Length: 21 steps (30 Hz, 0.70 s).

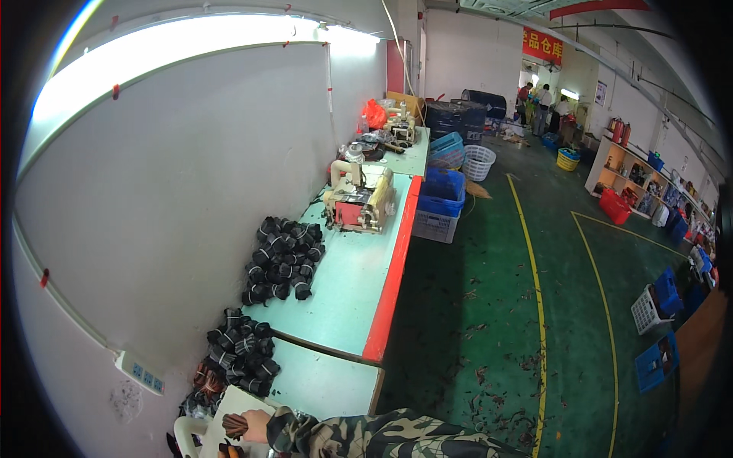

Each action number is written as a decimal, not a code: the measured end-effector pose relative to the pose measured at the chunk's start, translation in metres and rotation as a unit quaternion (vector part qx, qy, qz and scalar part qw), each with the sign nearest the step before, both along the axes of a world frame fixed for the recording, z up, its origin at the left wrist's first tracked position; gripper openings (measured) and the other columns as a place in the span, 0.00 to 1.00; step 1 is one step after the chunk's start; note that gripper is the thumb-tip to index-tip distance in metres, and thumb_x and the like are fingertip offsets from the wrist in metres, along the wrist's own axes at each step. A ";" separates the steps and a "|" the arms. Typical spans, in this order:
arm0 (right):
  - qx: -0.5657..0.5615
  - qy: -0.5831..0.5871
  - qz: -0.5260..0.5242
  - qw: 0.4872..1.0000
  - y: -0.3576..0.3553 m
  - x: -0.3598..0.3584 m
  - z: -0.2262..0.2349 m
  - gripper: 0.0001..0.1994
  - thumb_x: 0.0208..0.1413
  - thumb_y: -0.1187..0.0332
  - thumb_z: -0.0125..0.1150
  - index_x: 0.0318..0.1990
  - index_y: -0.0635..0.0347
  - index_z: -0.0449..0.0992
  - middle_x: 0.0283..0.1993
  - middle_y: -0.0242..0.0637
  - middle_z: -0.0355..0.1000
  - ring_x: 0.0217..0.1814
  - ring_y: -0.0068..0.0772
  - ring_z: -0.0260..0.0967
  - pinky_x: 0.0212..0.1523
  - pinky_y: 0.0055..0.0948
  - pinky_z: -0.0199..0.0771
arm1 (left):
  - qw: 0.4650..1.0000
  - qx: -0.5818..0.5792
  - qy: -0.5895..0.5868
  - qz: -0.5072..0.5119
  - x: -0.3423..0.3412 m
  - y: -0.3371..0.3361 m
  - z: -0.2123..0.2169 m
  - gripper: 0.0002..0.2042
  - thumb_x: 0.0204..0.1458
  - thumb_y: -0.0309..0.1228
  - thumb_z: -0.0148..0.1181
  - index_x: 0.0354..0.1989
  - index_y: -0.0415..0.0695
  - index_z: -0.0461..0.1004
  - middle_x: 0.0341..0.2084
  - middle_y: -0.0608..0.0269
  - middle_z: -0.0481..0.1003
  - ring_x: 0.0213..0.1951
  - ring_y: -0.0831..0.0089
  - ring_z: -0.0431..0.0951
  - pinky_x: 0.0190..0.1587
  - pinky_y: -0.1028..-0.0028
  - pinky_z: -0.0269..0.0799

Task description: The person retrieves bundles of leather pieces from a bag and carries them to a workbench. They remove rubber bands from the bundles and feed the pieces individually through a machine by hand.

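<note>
My right hand, in a camouflage sleeve, reaches in from the lower right. Its fingers are closed on a small bundle of brown strips, whose exact kind I cannot make out. Beneath and around the hand is a cream-coloured machine, cut off by the lower edge. A dark and orange-brown item lies just below the bundle, mostly cut off. Beside the machine are reddish-brown bundles and a heap of tied black bundles. My left hand is out of sight.
Pale green worktables run along the wall, carrying more tied black bundles and a sewing machine. Blue crates stand at the table's far right side. Scraps litter the green floor. Several people are far back.
</note>
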State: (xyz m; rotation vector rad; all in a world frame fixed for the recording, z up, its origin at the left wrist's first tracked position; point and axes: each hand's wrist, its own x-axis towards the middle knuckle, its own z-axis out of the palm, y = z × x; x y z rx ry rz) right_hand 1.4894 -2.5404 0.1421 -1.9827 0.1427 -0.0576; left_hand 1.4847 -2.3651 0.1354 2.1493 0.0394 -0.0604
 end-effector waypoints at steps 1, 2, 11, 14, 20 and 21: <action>0.000 -0.006 -0.002 1.000 0.002 0.002 0.002 0.16 0.30 0.63 0.60 0.29 0.64 0.74 0.29 0.52 0.71 0.35 0.51 0.70 0.37 0.36 0.70 | 0.995 -0.090 0.048 -0.019 0.005 -0.003 0.004 0.16 0.52 0.38 0.48 0.41 0.37 0.70 0.37 0.52 0.72 0.39 0.60 0.71 0.43 0.66 0.66; 0.030 0.018 0.007 0.999 0.010 0.005 0.000 0.17 0.30 0.63 0.60 0.31 0.62 0.74 0.29 0.51 0.71 0.34 0.50 0.70 0.37 0.36 0.70 | 0.995 -0.089 0.044 -0.020 0.012 -0.003 0.000 0.16 0.52 0.38 0.48 0.41 0.37 0.70 0.37 0.52 0.72 0.39 0.60 0.71 0.43 0.66 0.66; 0.002 -0.030 -0.039 0.999 0.063 0.032 -0.080 0.20 0.38 0.62 0.60 0.36 0.68 0.68 0.29 0.49 0.71 0.35 0.49 0.69 0.36 0.36 0.69 | 0.888 -0.423 0.174 -0.056 0.035 -0.027 -0.029 0.15 0.52 0.41 0.48 0.38 0.41 0.68 0.30 0.57 0.71 0.32 0.63 0.70 0.36 0.67 0.67; 0.007 0.010 0.013 1.000 0.069 0.020 -0.048 0.15 0.41 0.64 0.58 0.34 0.65 0.69 0.30 0.45 0.69 0.34 0.45 0.66 0.36 0.38 0.65 | 0.877 -0.438 0.193 -0.033 0.030 -0.020 -0.033 0.14 0.52 0.41 0.48 0.36 0.43 0.68 0.29 0.58 0.70 0.31 0.65 0.70 0.35 0.68 0.67; 0.069 0.000 0.081 0.994 0.048 -0.001 -0.023 0.29 0.34 0.59 0.61 0.43 0.69 0.62 0.38 0.52 0.62 0.46 0.52 0.57 0.48 0.39 0.58 | 0.854 -0.458 0.244 -0.019 0.011 -0.037 -0.017 0.12 0.51 0.42 0.48 0.32 0.45 0.66 0.26 0.61 0.69 0.29 0.67 0.69 0.32 0.70 0.66; 0.072 0.001 0.076 0.995 0.048 0.000 -0.028 0.29 0.34 0.59 0.61 0.43 0.69 0.62 0.38 0.52 0.62 0.46 0.52 0.57 0.48 0.39 0.58 | 0.852 -0.457 0.253 -0.021 0.006 -0.040 -0.009 0.12 0.51 0.42 0.48 0.31 0.45 0.66 0.25 0.62 0.68 0.28 0.68 0.69 0.31 0.71 0.66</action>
